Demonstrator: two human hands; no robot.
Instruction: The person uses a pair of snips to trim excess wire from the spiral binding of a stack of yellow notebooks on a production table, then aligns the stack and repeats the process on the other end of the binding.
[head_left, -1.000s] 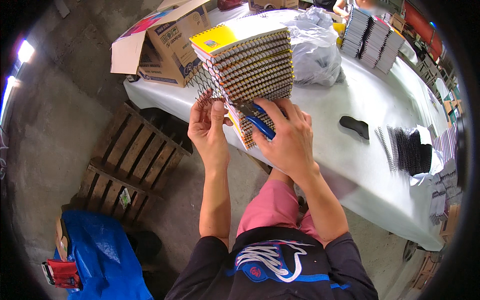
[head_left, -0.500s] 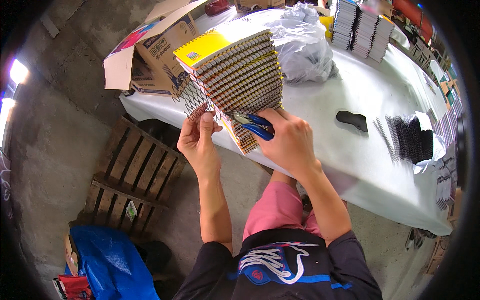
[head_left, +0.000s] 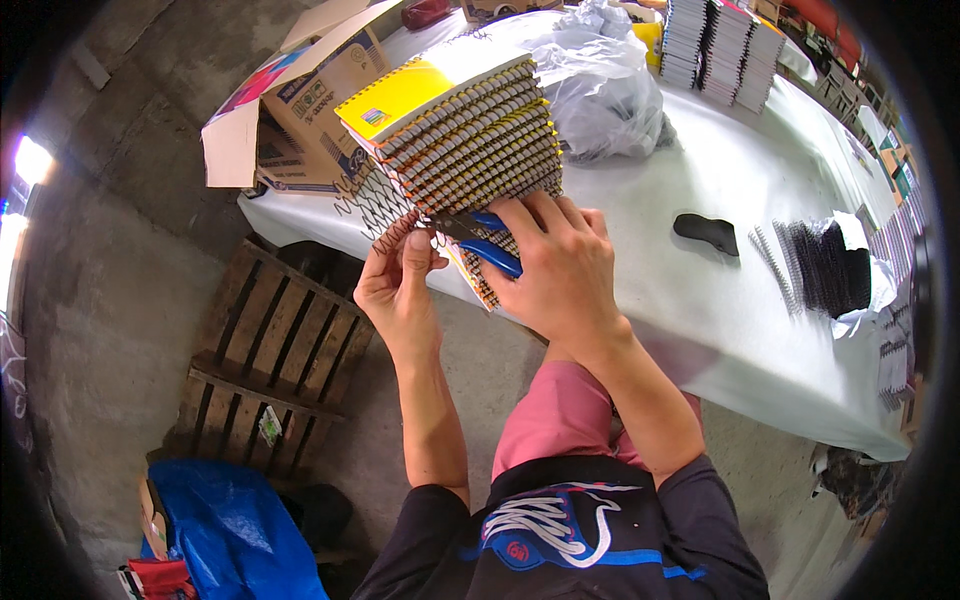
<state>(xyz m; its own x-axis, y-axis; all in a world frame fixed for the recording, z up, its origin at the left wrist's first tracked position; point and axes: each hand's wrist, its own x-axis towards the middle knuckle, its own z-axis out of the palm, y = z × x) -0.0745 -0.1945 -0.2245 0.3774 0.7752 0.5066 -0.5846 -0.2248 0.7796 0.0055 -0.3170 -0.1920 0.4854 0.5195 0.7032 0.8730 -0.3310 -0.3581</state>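
Blue-handled pliers (head_left: 487,245) sit clenched in the right hand (head_left: 562,268); left hand (head_left: 398,288) pinches a wire spiral (head_left: 393,236), raised.

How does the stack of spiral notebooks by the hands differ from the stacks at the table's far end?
The yellow-covered stack of spiral-bound notebooks sits at the near edge of the white table, leaning, with wire spines facing the camera. The far notebook stacks stand apart from both hands, in several separate piles. Both are spiral-bound.

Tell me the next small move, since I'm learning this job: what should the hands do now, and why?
Probably squeeze the blue-handled pliers in the right hand: their tip sits at the wire coil end that the left hand pinches, at the corner of the notebook stack.
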